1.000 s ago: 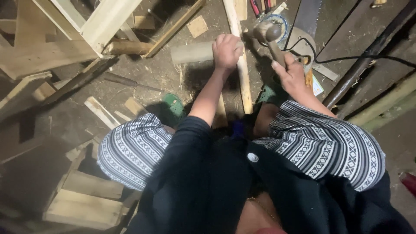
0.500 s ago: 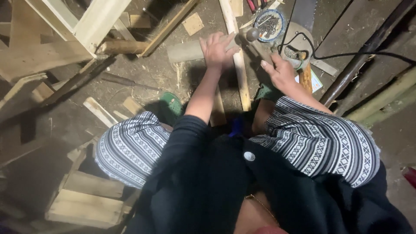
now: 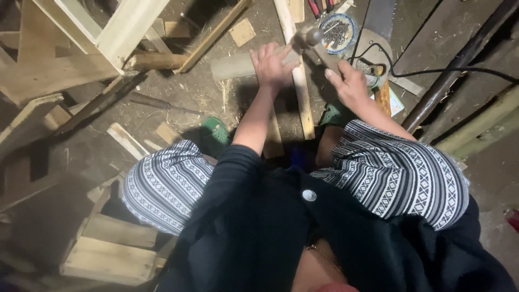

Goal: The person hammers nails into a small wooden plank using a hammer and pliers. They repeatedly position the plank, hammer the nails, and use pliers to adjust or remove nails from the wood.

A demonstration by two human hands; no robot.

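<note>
My right hand [image 3: 351, 84] grips the hammer [image 3: 313, 40], now lowered to the wooden strip [image 3: 300, 92]; my left hand [image 3: 270, 65], half-closed, presses it down

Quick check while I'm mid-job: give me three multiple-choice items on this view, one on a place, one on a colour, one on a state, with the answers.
1. Where is the tin of nails?
A. on the floor beyond the hammer head
B. on the person's lap
C. on the crate at lower left

2. What colour are the shoes?
A. red
B. green
C. white

3. What is the right hand doing?
A. lying open on the floor
B. gripping a saw
C. gripping the hammer by its handle

Answers:
1 A, the round tin sits near the top, just past the hammer head.
2 B, green shows by each knee.
3 C, the fingers wrap the handle while the left hand rests on the wood strip.
</note>
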